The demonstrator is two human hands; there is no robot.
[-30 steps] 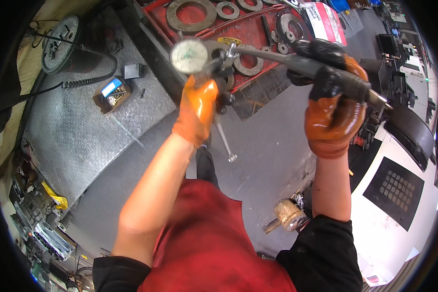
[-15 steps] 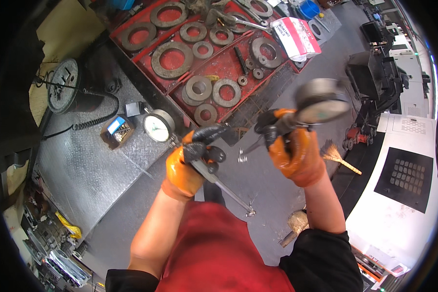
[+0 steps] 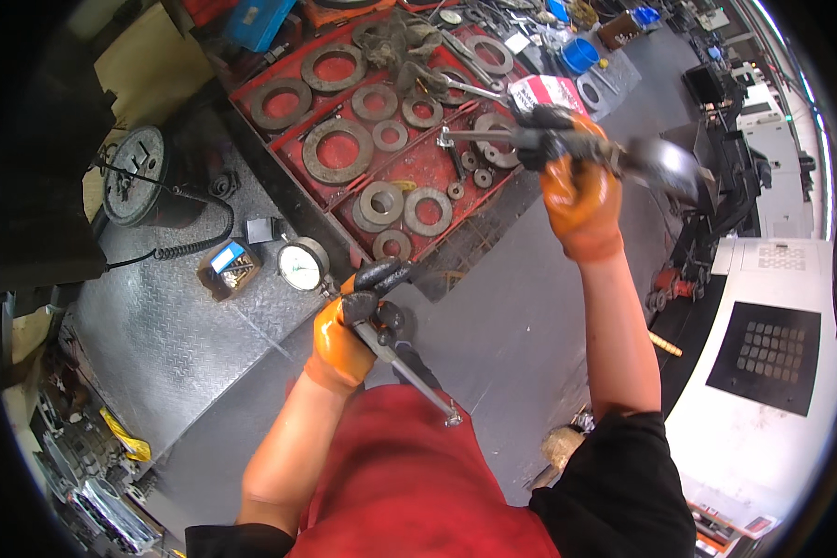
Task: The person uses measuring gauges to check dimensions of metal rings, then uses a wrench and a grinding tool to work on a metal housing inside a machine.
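Since half a second ago, my right hand [image 3: 581,191] has swung its dial bore gauge [image 3: 567,141] up and away from my chest, so its rod now lies nearly level over the red tray [image 3: 437,167], tip toward the left and blurred dial out to the right above the grey floor [image 3: 521,316]. That hand is wrapped in a fist around the gauge's handle, orange glove with black fingers. My left hand [image 3: 353,325] has barely shifted: it grips a second dial gauge [image 3: 303,264] by its stem, fingers closed round it, the white round face up beside the tray's near corner and the thin rod slanting down toward my red apron [image 3: 409,484]. On the tray lie dark steel rings [image 3: 337,149] of several sizes in separate compartments. Just behind my right hand sits a white packet with a red band [image 3: 541,91], partly hidden. On the checker-plate platform [image 3: 158,335] to the left stands a small open cardboard box with a blue label [image 3: 228,267], near a coiled black cable [image 3: 181,246]. Farther back a round blue tub [image 3: 579,54] stands among clutter.
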